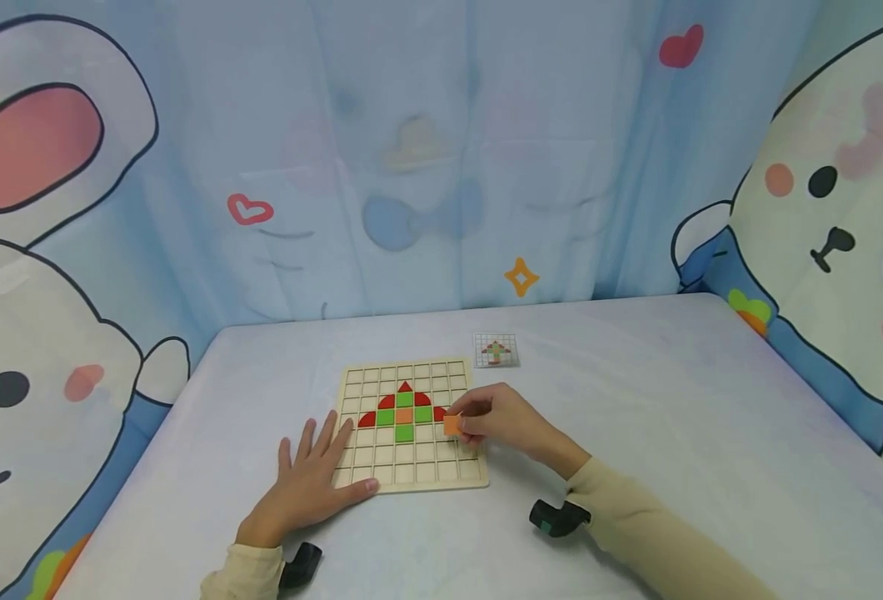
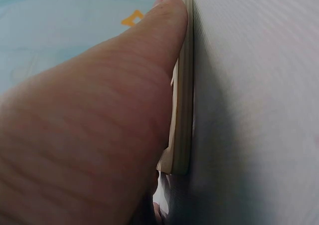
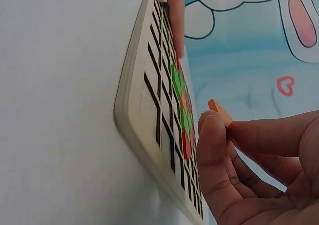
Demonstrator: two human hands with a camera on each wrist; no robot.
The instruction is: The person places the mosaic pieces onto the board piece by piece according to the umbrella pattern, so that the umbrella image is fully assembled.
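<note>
A wooden grid board [image 1: 426,475] lies on the table, with green, red and orange tiles set in its squares as a symmetric figure. Between thumb and forefinger my right hand [image 1: 496,419] pinches an orange square tile [image 1: 452,426], held over the board's right side; in the right wrist view the orange tile [image 3: 220,111] sticks out past the fingertips, raised off the grid. My left hand [image 1: 314,477] rests spread at the board's left front corner, fingers along its left edge. The left thumb [image 2: 169,20] lies at the board's front edge, as the left wrist view shows.
A small pattern card [image 1: 496,351] with a coloured figure on a grid lies behind the board's right corner. White cloth covers the table [image 1: 674,400]. A blue curtain [image 1: 426,167] with cartoon animals hangs behind. Black wrist devices [image 1: 559,517] sit under both forearms.
</note>
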